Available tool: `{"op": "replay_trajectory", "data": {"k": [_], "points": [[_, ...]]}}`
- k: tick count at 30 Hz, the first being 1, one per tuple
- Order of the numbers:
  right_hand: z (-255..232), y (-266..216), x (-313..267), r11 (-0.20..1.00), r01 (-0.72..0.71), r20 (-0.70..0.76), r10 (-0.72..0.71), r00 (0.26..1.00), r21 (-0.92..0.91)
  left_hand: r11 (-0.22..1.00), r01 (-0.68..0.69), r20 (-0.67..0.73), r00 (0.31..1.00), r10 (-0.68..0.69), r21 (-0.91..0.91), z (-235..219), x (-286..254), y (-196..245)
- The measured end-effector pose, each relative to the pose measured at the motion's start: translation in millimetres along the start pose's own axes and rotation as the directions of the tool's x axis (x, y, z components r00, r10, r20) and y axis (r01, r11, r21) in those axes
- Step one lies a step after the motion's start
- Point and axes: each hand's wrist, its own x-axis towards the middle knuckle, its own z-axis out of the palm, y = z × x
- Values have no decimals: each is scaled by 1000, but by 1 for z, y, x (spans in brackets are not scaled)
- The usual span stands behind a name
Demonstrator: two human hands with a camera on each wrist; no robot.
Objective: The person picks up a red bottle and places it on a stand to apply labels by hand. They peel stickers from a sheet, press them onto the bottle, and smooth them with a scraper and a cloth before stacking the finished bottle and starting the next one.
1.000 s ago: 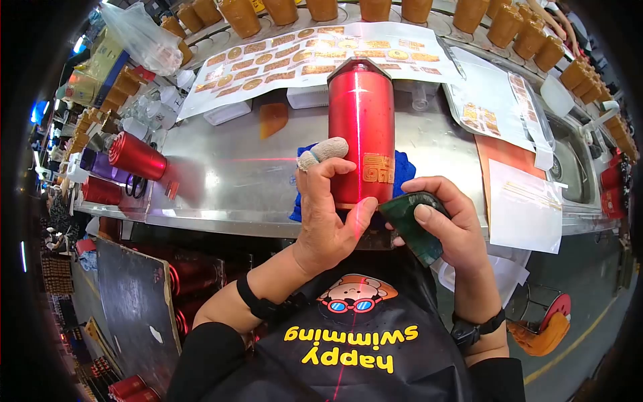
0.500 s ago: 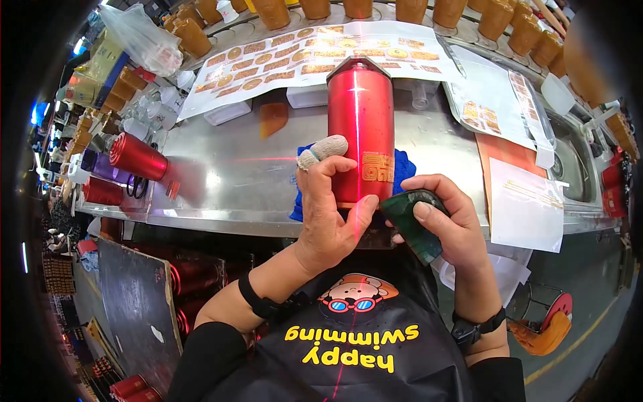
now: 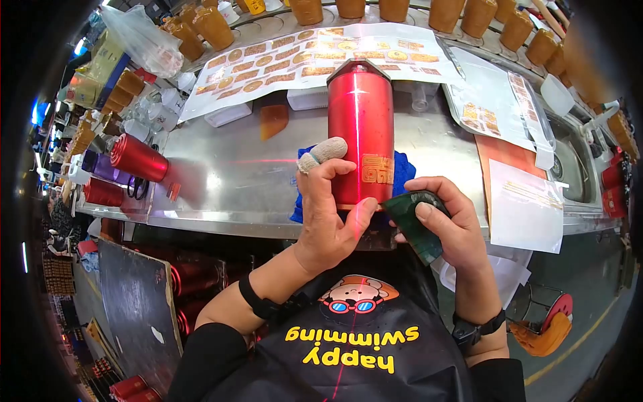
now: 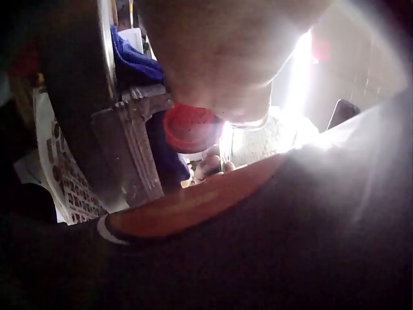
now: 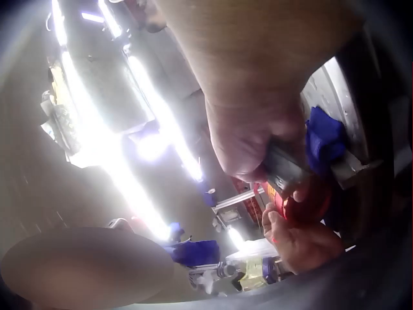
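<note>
A shiny red bottle (image 3: 345, 107) lies lengthwise on a blue cloth (image 3: 404, 171), its near end at the counter edge. A gold-patterned decal (image 3: 377, 169) is on its side, close to that near end. My left hand (image 3: 326, 221) holds the bottle by this end: the curled index fingertip touches beside the decal and the thumb sits at the bottom rim. A pale finger cot (image 3: 323, 153) covers one of its fingers. My right hand (image 3: 462, 228) grips a dark green scraper (image 3: 410, 224), fingers behind and thumb in front, its tip close to the bottle's near rim.
Behind the bottle lies a sheet of gold decals (image 3: 268, 63). A tray with decals (image 3: 492, 110) and white paper (image 3: 526, 208) are at the right, near a sink (image 3: 569, 164). More red bottles (image 3: 137, 157) lie left. Brown jars (image 3: 394, 8) line the back.
The brown jars at the back have travelled to the right. My hands, the red bottle and the scraper hold nearly the same positions.
</note>
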Motion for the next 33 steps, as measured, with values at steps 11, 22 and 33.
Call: {"op": "replay_trajectory", "data": {"k": [11,22,33], "points": [[-1,2,1,1000,-1,-4,1,1000,-18,1000,24,-16,1000,-23,6,-9,-8,0],[-7,2,-2,990,56,-159,-76,984,-130,603,-669,287,737,612,434,-30,-15,-9],[12,-23,5,322,541,293,-576,763,-777,842,-418,171,908,382,341,-35,-6,-4]]}}
